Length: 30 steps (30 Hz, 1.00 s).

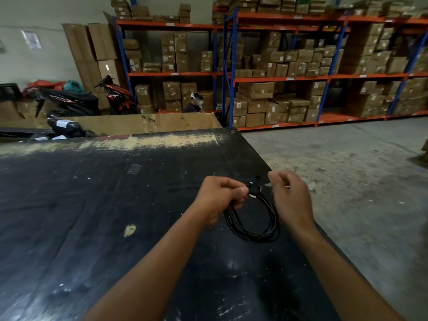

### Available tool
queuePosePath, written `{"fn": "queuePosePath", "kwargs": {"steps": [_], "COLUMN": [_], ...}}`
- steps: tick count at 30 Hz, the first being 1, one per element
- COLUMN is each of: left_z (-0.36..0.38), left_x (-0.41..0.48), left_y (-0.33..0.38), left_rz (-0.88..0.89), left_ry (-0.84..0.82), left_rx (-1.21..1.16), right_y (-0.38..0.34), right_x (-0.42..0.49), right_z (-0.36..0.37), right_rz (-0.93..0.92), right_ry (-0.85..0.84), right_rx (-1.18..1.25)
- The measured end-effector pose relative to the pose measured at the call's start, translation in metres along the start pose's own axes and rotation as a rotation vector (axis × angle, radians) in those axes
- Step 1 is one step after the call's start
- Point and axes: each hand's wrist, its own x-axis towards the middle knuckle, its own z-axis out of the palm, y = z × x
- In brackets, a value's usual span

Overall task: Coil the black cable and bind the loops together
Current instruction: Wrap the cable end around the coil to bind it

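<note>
The black cable hangs in a round coil of several loops above the black table. My left hand is closed around the top of the coil, thumb pressed near a black plug or tie that sticks out to the right. My right hand is just right of that spot, fingers curled and pinching something thin; whether that is a tie or the cable's end is unclear. The coil's lower half hangs free between my wrists.
The table's right edge runs diagonally beside my right arm, with concrete floor beyond. A cardboard sheet stands at the far edge. Shelves of boxes, motorbikes and a seated person are in the background.
</note>
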Motion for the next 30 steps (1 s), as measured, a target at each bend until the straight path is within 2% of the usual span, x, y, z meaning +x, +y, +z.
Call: {"fn": "queuePosePath", "kwargs": {"steps": [3, 5, 6, 8, 10, 14, 17, 19, 22, 24, 25, 27, 28, 29, 30], "left_z": [-0.012, -0.017, -0.019, -0.023, -0.026, -0.034, -0.044, -0.047, -0.050, -0.054, -0.057, -0.060, -0.060, -0.059, -0.057], "left_x": [0.002, 0.004, 0.005, 0.004, 0.001, -0.009, -0.017, -0.025, -0.040, -0.054, -0.060, -0.068, -0.069, -0.070, -0.075], "left_y": [0.004, 0.008, 0.011, 0.015, 0.017, 0.015, 0.010, 0.007, 0.001, -0.003, -0.003, -0.004, -0.004, -0.003, -0.002], "left_rz": [-0.094, -0.137, -0.157, -0.195, -0.222, -0.278, -0.312, -0.358, -0.447, -0.484, -0.477, -0.360, -0.253, -0.164, -0.117], "left_ry": [0.038, 0.051, 0.057, 0.082, 0.121, 0.149, 0.121, 0.087, 0.035, -0.058, -0.112, -0.129, -0.112, -0.135, -0.220], "left_rx": [-0.130, -0.220, -0.272, -0.361, -0.411, -0.429, -0.339, -0.292, -0.213, 0.018, 0.217, 0.610, 0.677, 0.624, 0.467], "right_y": [-0.013, -0.015, -0.015, -0.014, -0.016, -0.022, -0.033, -0.041, -0.055, -0.062, -0.066, -0.074, -0.076, -0.078, -0.080], "right_x": [-0.017, -0.035, -0.045, -0.063, -0.075, -0.086, -0.089, -0.090, -0.094, -0.093, -0.091, -0.088, -0.088, -0.088, -0.089], "right_z": [-0.013, -0.013, -0.010, -0.004, 0.001, 0.005, -0.002, -0.005, -0.008, -0.011, -0.013, -0.018, -0.020, -0.022, -0.024], "right_rz": [-0.398, -0.589, -0.631, -0.602, -0.563, -0.689, -0.789, -0.762, -0.590, -0.433, -0.330, -0.092, 0.005, 0.079, 0.136], "right_ry": [0.011, -0.074, -0.117, -0.216, -0.255, -0.113, -0.186, -0.273, -0.322, -0.408, -0.482, -0.614, -0.652, -0.676, -0.691], "right_rx": [-0.107, -0.365, -0.532, -0.822, -0.956, -0.840, -0.697, -0.624, -0.517, -0.550, -0.588, -0.548, -0.481, -0.420, -0.368]}}
